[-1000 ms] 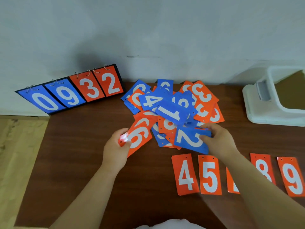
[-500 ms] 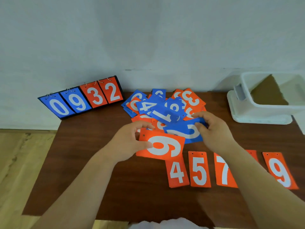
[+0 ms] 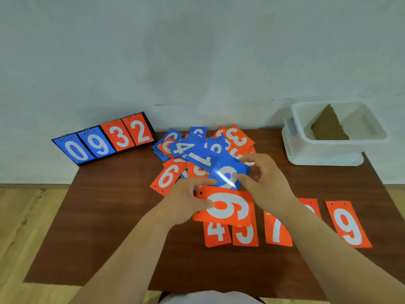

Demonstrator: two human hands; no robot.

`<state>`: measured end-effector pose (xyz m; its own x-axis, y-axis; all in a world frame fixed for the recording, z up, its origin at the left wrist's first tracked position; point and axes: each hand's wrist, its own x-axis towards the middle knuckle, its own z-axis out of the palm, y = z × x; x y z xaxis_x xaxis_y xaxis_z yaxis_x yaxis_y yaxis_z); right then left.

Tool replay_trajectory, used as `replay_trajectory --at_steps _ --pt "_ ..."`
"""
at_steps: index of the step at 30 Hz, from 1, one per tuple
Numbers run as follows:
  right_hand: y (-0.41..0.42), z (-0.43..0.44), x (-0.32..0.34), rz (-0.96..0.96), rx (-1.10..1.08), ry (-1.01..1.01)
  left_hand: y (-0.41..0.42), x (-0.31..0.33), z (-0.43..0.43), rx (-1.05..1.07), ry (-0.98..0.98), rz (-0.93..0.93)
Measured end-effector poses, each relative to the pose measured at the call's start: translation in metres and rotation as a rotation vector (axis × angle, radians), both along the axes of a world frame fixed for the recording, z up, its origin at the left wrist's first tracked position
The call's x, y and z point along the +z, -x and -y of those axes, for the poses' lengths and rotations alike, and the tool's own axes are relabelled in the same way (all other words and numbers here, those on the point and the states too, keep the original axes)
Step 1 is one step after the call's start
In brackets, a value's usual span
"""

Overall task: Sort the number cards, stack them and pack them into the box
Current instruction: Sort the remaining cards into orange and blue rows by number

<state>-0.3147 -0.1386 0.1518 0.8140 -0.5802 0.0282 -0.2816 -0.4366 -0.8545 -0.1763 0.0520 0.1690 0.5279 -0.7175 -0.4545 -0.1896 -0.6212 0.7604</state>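
Here, orange card point(image 3: 228, 208) in left hand point(image 3: 186, 201)

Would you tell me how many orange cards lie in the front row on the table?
5, left to right: 4, 5, 7, a card mostly behind the right arm, and 9.

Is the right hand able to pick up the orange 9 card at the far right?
Probably yes: the far-right orange 9 card lies uncovered, but the right hand must first drop its blue card.

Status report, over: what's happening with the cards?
Left hand holds rectangular orange number card. Right hand pinches glossy blue card. White plastic box open.
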Motion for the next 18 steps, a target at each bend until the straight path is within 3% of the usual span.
replay_trajectory --at_steps 4,10,14,18 --pt "-0.001 -0.015 -0.014 -0.163 0.028 -0.255 -0.004 -0.010 -0.013 0.254 0.121 -0.047" --pt "-0.044 -0.044 -0.024 -0.265 0.141 -0.307 -0.037 -0.034 -0.052 0.405 0.194 -0.089" --pt "-0.081 -0.066 -0.037 -0.268 -0.034 -0.328 -0.085 -0.060 -0.099 0.554 0.222 0.025" --pt "-0.115 -0.102 -0.056 -0.223 -0.204 -0.390 -0.136 -0.079 -0.156 0.517 0.120 0.071"
